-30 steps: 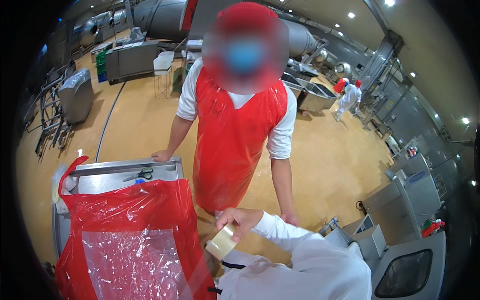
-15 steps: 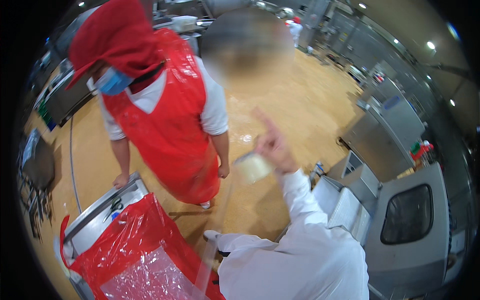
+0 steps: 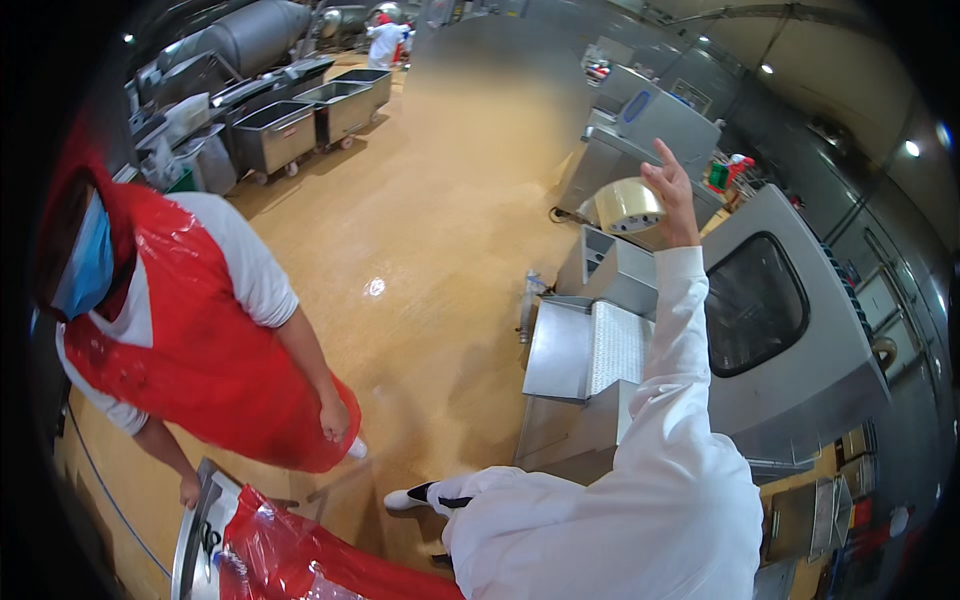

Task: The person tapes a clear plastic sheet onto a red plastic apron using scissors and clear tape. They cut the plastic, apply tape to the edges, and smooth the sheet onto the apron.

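My right hand (image 3: 676, 200) is raised at the end of my outstretched white-sleeved arm, with one finger pointing away from me. It grips a roll of clear packing tape (image 3: 628, 206) at its left side. My left hand is out of view. At the lower left, a red plastic apron (image 3: 290, 545) lies spread over a steel tray cart (image 3: 187, 545). A pair of black-handled scissors (image 3: 209, 540) rests on the tray beside the apron. A co-worker in a red apron (image 3: 230, 370) stands over there with one hand on the tray's edge.
A grey machine with a dark window (image 3: 757, 302) and a white conveyor belt (image 3: 620, 345) stands at the right. Wheeled steel bins (image 3: 275, 135) line the back left. A hose (image 3: 115, 500) runs along the tan floor at the left.
My view has swung to the right, so the co-worker and the cart sit farther left. My right arm has stretched out higher and to the right, still with the tape roll.
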`<state>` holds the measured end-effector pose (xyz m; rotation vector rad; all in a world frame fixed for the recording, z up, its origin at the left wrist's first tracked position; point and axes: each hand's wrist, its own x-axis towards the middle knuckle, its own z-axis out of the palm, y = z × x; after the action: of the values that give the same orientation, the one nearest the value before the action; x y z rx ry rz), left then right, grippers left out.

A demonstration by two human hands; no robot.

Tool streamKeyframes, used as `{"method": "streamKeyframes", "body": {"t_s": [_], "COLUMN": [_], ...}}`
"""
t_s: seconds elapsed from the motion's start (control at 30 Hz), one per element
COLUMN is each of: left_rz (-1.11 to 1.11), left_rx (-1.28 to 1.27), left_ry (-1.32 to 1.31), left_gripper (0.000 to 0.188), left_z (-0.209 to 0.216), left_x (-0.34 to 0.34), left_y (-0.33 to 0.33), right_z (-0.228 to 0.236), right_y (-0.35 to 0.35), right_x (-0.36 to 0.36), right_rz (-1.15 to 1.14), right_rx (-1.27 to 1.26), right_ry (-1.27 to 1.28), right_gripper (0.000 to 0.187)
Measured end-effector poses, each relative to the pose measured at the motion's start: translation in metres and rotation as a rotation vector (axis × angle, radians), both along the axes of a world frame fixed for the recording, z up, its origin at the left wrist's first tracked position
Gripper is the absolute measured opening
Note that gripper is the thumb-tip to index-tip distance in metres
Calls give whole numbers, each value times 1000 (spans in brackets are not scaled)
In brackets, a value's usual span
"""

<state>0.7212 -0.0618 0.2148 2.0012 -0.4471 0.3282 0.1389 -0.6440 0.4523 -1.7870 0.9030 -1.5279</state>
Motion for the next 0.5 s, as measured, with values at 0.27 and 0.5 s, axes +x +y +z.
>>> {"method": "streamKeyframes", "body": {"t_s": [0.27,0.5], "left_rz": [60,537], "left_rx": [6,-45], "left_ry": [30,237], "left_gripper": [43,44], "left_z": [12,2], "left_x": [23,28], "left_y": [-10,197], "right_z": [-22,-117], "right_y": [28,47], "right_x": [91,320], "right_rz": [434,1085], "right_rx": [113,414], "right_ry": [490,604], "right_gripper": [78,39]}}
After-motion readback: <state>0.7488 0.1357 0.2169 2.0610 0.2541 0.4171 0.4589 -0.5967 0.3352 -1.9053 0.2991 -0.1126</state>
